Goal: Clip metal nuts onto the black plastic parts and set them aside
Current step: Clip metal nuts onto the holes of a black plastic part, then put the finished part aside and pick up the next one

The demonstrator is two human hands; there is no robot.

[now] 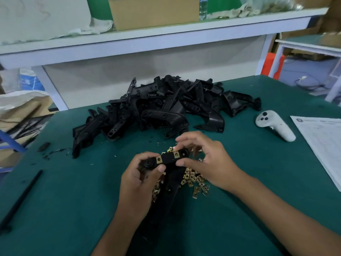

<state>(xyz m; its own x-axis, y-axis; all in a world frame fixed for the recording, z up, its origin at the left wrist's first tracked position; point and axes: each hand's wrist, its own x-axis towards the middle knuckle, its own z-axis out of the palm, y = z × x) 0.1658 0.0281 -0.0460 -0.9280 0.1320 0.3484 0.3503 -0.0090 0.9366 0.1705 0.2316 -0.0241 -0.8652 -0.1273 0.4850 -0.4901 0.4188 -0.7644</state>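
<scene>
black part (170, 159), two brass nuts (176, 154)

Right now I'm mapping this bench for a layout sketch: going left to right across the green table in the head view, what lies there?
Black rod → left hand → right hand → white controller → printed sheet.

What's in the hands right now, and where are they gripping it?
Both hold one black plastic part: left hand grips its round left end, right hand pinches the right end by a clipped nut.
</scene>
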